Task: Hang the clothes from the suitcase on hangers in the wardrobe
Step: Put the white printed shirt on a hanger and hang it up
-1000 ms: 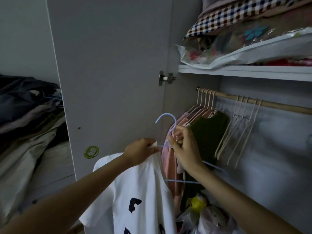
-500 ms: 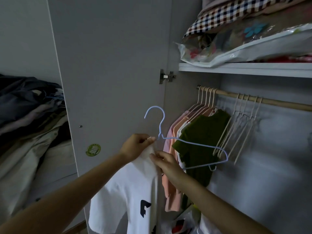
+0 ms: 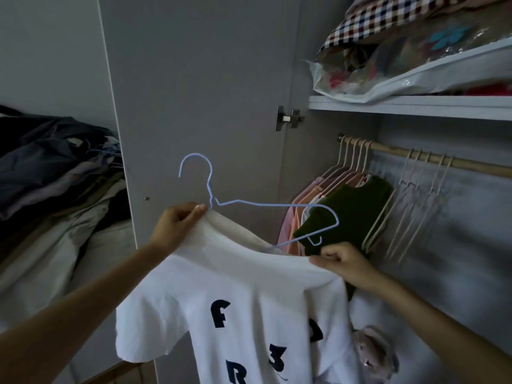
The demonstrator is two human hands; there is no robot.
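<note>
A white T-shirt (image 3: 243, 289) with dark letters hangs between my hands in front of the open wardrobe. My left hand (image 3: 177, 225) pinches its collar together with the neck of a light blue wire hanger (image 3: 210, 189). One arm of the hanger sits inside the shirt's neck opening; the other arm sticks out to the right. My right hand (image 3: 343, 261) grips the right side of the collar, just below the hanger's free end. The wooden rail (image 3: 471, 166) runs behind, at the upper right.
On the rail hang pink shirts (image 3: 307, 214), a dark green shirt (image 3: 357, 209) and several empty cream hangers (image 3: 415, 200). The open wardrobe door (image 3: 199, 92) stands behind my left hand. Bagged bedding (image 3: 415, 51) fills the shelf above. Piled clothes (image 3: 55, 184) lie left.
The hanger has been turned flat and one arm has gone into the shirt's neck. My right hand left the hanger and moved right to the collar, which is now stretched wide.
</note>
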